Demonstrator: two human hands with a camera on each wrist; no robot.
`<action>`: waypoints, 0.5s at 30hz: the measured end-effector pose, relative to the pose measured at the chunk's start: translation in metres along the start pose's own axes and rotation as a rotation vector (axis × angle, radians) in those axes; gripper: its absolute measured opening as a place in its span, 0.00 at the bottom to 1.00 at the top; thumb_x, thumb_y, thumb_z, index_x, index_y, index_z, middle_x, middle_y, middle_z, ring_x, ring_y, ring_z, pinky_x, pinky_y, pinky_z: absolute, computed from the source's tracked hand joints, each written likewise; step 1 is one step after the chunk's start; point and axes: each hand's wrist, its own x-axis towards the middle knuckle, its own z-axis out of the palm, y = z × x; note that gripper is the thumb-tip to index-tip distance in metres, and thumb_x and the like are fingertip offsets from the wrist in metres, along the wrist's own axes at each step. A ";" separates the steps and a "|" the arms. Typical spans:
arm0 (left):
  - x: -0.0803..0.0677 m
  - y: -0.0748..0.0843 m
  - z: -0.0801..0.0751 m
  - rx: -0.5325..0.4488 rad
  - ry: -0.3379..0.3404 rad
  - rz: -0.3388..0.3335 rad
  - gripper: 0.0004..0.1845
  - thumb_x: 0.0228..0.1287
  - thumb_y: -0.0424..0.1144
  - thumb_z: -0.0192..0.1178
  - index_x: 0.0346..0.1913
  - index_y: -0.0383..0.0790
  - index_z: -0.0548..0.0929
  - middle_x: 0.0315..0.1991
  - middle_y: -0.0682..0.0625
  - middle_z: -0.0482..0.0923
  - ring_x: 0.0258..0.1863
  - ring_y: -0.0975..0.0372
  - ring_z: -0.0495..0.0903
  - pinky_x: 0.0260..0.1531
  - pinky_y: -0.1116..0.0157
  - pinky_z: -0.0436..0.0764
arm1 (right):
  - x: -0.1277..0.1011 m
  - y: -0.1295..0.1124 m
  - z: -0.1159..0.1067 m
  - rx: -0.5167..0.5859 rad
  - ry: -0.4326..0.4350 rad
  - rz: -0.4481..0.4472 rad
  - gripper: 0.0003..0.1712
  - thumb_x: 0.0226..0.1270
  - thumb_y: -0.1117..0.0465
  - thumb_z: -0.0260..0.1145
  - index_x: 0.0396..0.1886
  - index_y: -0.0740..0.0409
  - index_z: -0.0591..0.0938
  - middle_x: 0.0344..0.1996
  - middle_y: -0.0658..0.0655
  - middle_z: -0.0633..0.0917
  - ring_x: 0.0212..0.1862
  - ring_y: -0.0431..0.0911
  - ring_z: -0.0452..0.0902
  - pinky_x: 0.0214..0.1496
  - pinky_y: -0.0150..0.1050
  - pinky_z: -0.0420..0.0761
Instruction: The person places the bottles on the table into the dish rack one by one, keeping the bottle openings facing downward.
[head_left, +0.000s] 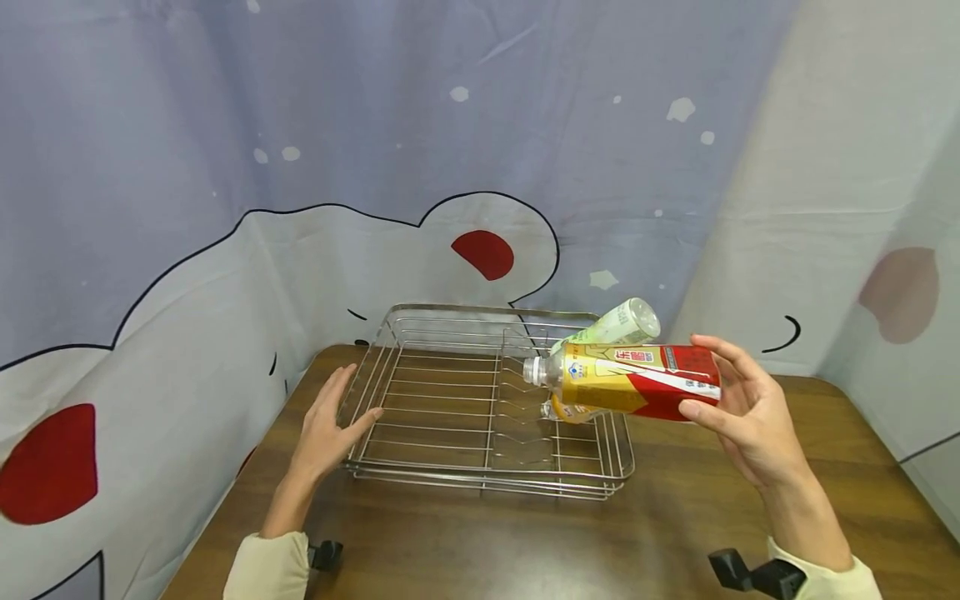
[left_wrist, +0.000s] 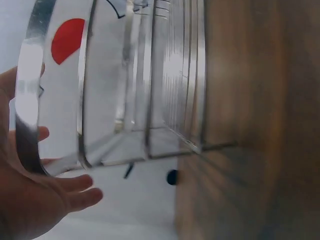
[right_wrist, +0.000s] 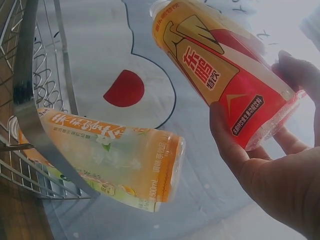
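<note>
My right hand [head_left: 757, 417] grips a plastic drink bottle [head_left: 637, 379] with a red and yellow label round its base end. The bottle lies sideways above the right part of a metal wire dish rack [head_left: 487, 479], its neck toward the left. Beneath it, an orange-labelled bottle [right_wrist: 115, 155] leans in the rack, base sticking out past the rim. A green-labelled bottle [head_left: 618, 325] also slants there, base up, partly hidden by the held one. My left hand [head_left: 326, 429] is at the rack's left end, fingers spread beside the top rim [left_wrist: 30, 100], holding nothing.
The rack stands on a brown wooden table [head_left: 525, 542]. Wavy wire dividers [head_left: 517, 408] rise inside its right half. A patterned curtain [head_left: 375, 125] hangs close behind the table and along its left and right sides.
</note>
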 end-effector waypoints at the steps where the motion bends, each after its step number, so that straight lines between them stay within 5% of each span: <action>1: -0.002 -0.003 0.000 -0.008 -0.028 -0.026 0.44 0.64 0.49 0.66 0.78 0.43 0.57 0.77 0.36 0.49 0.74 0.41 0.50 0.64 0.34 0.55 | 0.000 0.000 0.000 0.004 -0.002 -0.001 0.42 0.55 0.91 0.54 0.71 0.68 0.64 0.63 0.62 0.68 0.59 0.52 0.69 0.51 0.42 0.82; 7: -0.012 -0.015 -0.002 -0.149 -0.170 -0.171 0.46 0.66 0.54 0.63 0.80 0.54 0.49 0.78 0.38 0.44 0.73 0.37 0.48 0.61 0.31 0.56 | -0.004 0.001 -0.002 0.001 -0.012 0.007 0.42 0.54 0.91 0.54 0.71 0.68 0.64 0.63 0.62 0.68 0.60 0.52 0.69 0.52 0.41 0.81; 15: -0.019 -0.027 -0.003 -0.479 -0.282 -0.199 0.48 0.68 0.39 0.62 0.80 0.53 0.42 0.78 0.35 0.37 0.70 0.34 0.54 0.62 0.38 0.64 | -0.012 0.002 -0.003 -0.039 0.019 0.036 0.42 0.54 0.90 0.56 0.71 0.69 0.64 0.62 0.62 0.70 0.60 0.51 0.69 0.52 0.40 0.81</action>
